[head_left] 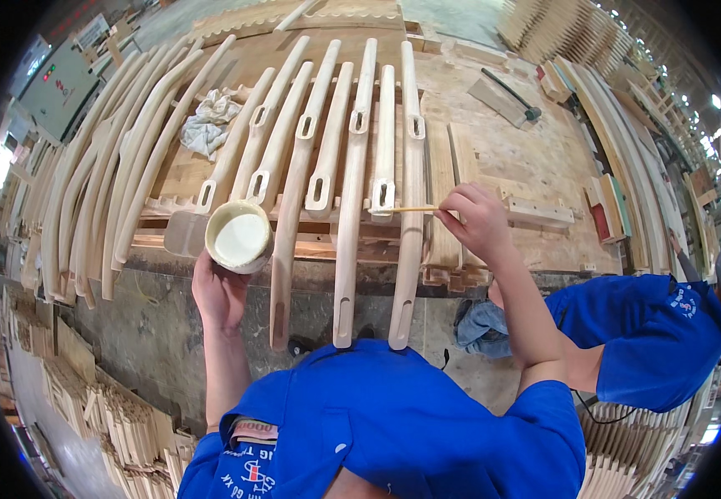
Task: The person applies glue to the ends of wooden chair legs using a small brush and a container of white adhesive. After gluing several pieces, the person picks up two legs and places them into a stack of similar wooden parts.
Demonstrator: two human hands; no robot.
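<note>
Nearest me, my left hand (pixel 219 293) cups the glue pot (pixel 239 237) at the desk (pixel 535 166) edge, tilted enough to spill, I judge, while at two o'clock my right hand (pixel 477 220) pinches a thin stick (pixel 414 209) whose tip could miss the wooden leg (pixel 384 141) slot.

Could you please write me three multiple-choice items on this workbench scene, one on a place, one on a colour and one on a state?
1. Where does the tip of the thin stick point?
A. at a slot in a wooden piece
B. into the cup
C. at the rag

2. What colour is the stuff in the cup?
A. black
B. white
C. red

3. How is the cup held?
A. standing on the bench
B. lying on the floor
C. lifted in the left hand

Answers: 1 A, the right hand aims it at a slotted piece. 2 B, it looks creamy white. 3 C, the fingers grip it from below.
</note>
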